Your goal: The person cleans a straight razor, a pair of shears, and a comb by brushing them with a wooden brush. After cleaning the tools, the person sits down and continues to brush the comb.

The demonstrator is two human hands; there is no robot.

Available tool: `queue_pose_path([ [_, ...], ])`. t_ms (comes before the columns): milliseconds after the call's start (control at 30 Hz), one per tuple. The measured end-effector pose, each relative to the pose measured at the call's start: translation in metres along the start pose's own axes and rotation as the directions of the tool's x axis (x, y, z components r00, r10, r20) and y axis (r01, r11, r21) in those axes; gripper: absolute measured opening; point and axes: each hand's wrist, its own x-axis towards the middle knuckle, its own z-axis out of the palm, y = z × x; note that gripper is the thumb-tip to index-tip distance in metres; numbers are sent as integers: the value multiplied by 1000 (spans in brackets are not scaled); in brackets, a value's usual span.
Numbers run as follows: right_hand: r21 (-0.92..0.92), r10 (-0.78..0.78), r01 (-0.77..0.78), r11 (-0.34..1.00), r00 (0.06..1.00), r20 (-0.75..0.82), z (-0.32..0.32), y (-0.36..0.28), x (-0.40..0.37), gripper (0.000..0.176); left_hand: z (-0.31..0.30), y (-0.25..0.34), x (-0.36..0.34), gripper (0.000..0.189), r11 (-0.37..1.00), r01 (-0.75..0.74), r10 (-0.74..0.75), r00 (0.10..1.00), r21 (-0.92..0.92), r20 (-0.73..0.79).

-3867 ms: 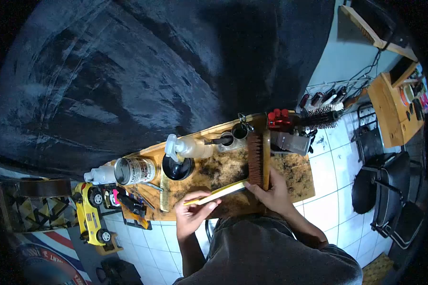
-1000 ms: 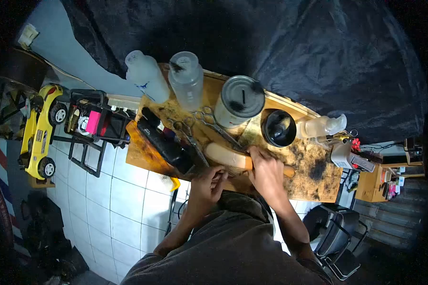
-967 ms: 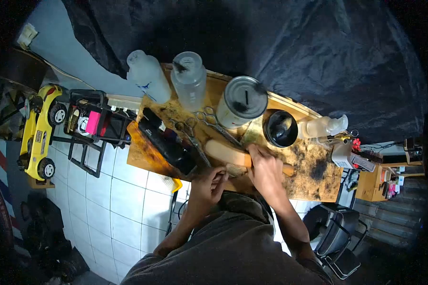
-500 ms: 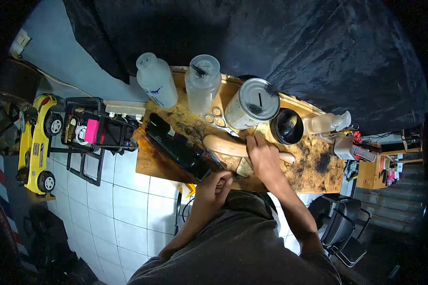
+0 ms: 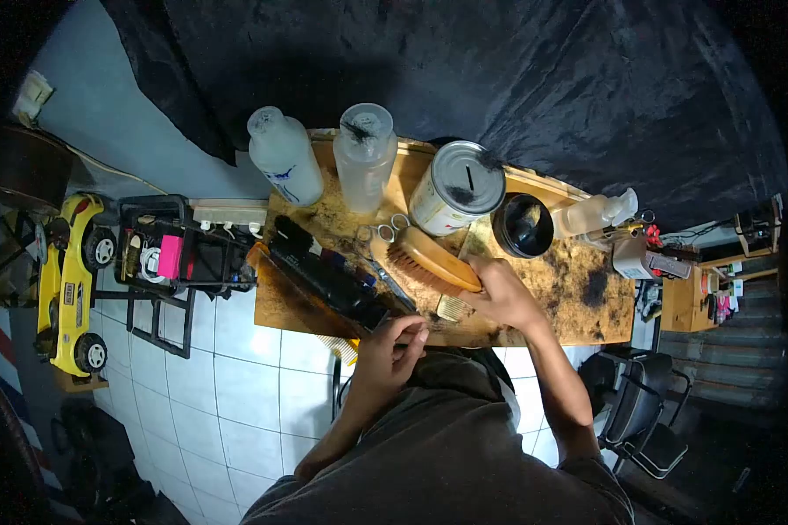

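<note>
My right hand grips the handle of a wooden brush, whose brown bristles face down and left over the wooden table. At the table's front edge, my left hand is closed with curled fingers; whatever it may hold is hidden. A black clipper lies just beyond it. Scissors with ring handles lie partly under the brush. Near my right hand are a pale small comb or brush and a round black bowl.
Two translucent bottles and a slotted tin stand at the table's back. A pump bottle is at the right. Dark hair clippings dot the table. A yellow toy car and a black rack stand left, a black chair right.
My right hand has lifted and tilted the brush, turning its bristles into view. My left hand has barely moved. The view has shifted slightly.
</note>
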Motion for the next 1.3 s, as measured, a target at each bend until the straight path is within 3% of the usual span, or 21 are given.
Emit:
queue_pose_path([
  [100,133,-16,16,991,1000,5,-6,12,-18,30,6,1,2,28,996,-52,52,999,-77,-14],
  [167,352,-48,47,935,999,-6,-15,18,-37,26,5,6,5,32,998,-32,32,999,-52,8],
  [233,342,-6,-4,940,1000,26,-25,33,-59,27,10,12,8,36,1000,-3,4,999,-27,49],
  [300,412,-81,17,911,987,139,-33,52,-81,30,18,21,16,30,956,-38,-24,978,-292,-207],
  [367,506,-72,15,862,993,93,-36,65,-100,30,17,27,29,31,925,38,-92,988,-378,-128],
  [433,534,-73,-35,845,981,180,-39,79,-113,28,16,27,41,36,876,166,-41,961,-453,274],
  [467,482,-38,-64,874,979,200,-44,81,-119,29,25,32,46,35,824,372,-244,914,-428,324],
  [567,478,10,-70,876,992,128,-57,79,-135,30,45,26,57,33,849,354,-136,863,-392,487],
  [633,440,33,-68,895,996,88,-57,90,-147,30,60,31,60,30,815,446,-207,820,-370,534],
  [700,416,129,-120,902,992,6,-59,90,-157,34,73,24,63,27,837,395,-173,848,-380,501],
  [767,270,363,-301,915,906,-219,-60,81,-165,42,85,26,64,22,787,459,-211,828,-412,520],
  [800,135,340,-313,940,861,-378,-57,86,-168,54,93,22,64,23,783,437,-209,856,-443,473],
  [833,147,350,-318,937,853,-388,-52,86,-171,54,101,18,63,24,779,412,-208,881,-473,424],
  [900,76,211,-259,963,547,-810,-38,71,-174,64,119,14,63,24,856,332,-184,913,-397,365],
  [933,149,272,-244,958,615,-741,-27,67,-180,66,126,11,63,23,888,243,-119,942,-391,314],
  [967,357,419,-225,907,576,-702,-11,58,-177,58,132,9,62,23,913,154,-53,963,-378,264],
  [1033,337,300,-95,937,712,-635,10,45,-178,47,140,10,62,20,928,192,-108,959,-320,263],
  [1100,238,128,35,971,763,-633,22,42,-176,53,150,-5,62,18,980,-142,157,983,-142,97],
  [1167,205,114,26,979,760,-640,28,56,-178,55,145,-36,70,17,946,-314,309,949,81,66],
  [1233,79,89,-47,996,708,-701,38,79,-174,53,155,25,63,20,892,130,-34,974,-432,222],
  [1300,56,98,-90,994,583,-806,32,102,-181,49,167,38,60,23,939,142,-114,988,-314,105],
])
